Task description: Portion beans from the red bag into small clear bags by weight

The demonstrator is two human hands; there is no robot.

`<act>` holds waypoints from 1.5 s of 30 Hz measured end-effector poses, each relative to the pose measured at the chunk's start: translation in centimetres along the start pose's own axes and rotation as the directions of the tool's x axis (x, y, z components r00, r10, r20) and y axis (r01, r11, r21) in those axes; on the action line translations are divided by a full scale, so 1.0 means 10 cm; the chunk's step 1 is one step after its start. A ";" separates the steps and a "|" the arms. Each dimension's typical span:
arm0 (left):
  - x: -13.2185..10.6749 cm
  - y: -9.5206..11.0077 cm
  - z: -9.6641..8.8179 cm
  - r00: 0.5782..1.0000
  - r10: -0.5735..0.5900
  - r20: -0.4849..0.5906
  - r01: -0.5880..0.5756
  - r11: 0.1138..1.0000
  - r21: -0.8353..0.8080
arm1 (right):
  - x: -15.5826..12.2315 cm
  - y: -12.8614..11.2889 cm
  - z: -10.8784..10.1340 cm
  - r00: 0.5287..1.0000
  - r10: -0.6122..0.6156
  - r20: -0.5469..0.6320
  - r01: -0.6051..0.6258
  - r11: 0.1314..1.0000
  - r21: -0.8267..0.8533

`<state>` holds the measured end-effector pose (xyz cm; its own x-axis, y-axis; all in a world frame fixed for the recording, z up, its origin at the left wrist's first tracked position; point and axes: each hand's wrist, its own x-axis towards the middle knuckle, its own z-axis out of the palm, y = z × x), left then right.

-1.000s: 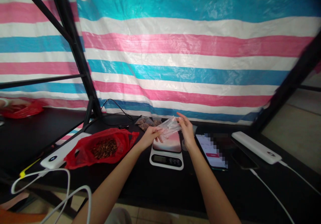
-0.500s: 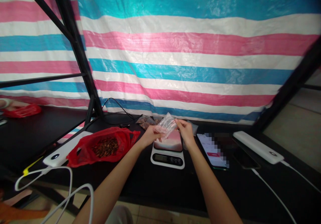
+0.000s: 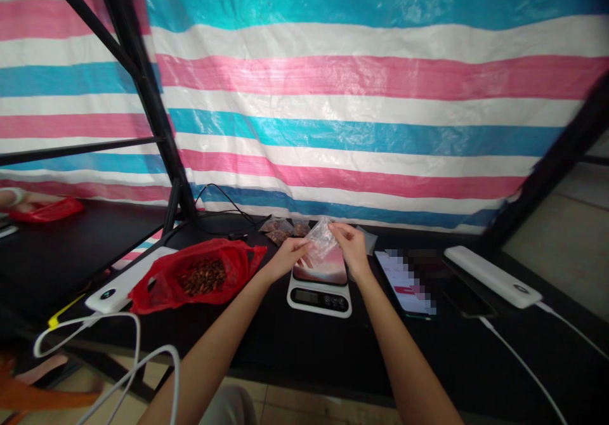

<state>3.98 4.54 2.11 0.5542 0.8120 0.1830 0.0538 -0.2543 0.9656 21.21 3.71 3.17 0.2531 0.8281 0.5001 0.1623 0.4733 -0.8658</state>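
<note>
A clear plastic bag [image 3: 320, 241] is stretched between my two hands, above a white digital scale [image 3: 320, 299] with a shiny plate. My left hand [image 3: 286, 259] pinches the bag's lower left side. Fingers of my right hand [image 3: 349, 245] grip its upper right edge. No contents show in the bag. Left of the scale lies an open red plastic bag [image 3: 157, 285] holding many small brown nuts or beans [image 3: 202, 276]. Behind my left hand sit several small clear bags [image 3: 276, 229] with brown pieces inside. Another clear bag [image 3: 368, 240] lies partly hidden behind my right hand.
On the right are a lit phone [image 3: 404, 285], a dark phone [image 3: 469, 297] and a white power bank [image 3: 492, 276] with cables. Another white power bank [image 3: 107, 292] and looping white cable [image 3: 136, 342] are at left. Another person's hand [image 3: 40, 202] touches a red bag [image 3: 57, 210] at far left.
My hands still hold the clear bag over the scale; its shape and the left fingers have shifted slightly. The whole view has moved a little.
</note>
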 end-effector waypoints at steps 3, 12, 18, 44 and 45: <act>0.00 -0.01 0.01 0.999 -0.018 0.027 0.018 1.000 -0.018 | 0.00 0.00 0.00 1.000 0.018 -0.001 -0.018 0.999 0.028; 0.00 -0.03 0.02 0.998 -0.025 0.056 0.028 0.998 -0.053 | -0.01 0.00 0.01 1.000 0.028 -0.012 -0.027 0.997 0.075; 0.05 -0.01 -0.04 0.946 0.004 -0.325 -0.087 0.967 -0.241 | -0.04 -0.03 0.05 0.993 0.024 0.120 -0.028 0.999 0.030; 0.07 -0.05 -0.24 0.801 0.249 -0.544 -0.175 0.967 0.185 | -0.04 0.07 0.04 0.975 0.009 0.222 0.044 0.972 -0.232; 0.07 -0.04 -0.24 0.801 0.246 -0.546 -0.171 0.968 0.186 | -0.03 0.07 0.03 0.976 0.003 0.220 0.050 0.970 -0.239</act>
<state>2.30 6.46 2.26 0.0037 0.8744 0.4851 0.1115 -0.4825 0.8688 20.93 3.88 2.36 0.0377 0.8755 0.4817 0.3979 0.4290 -0.8109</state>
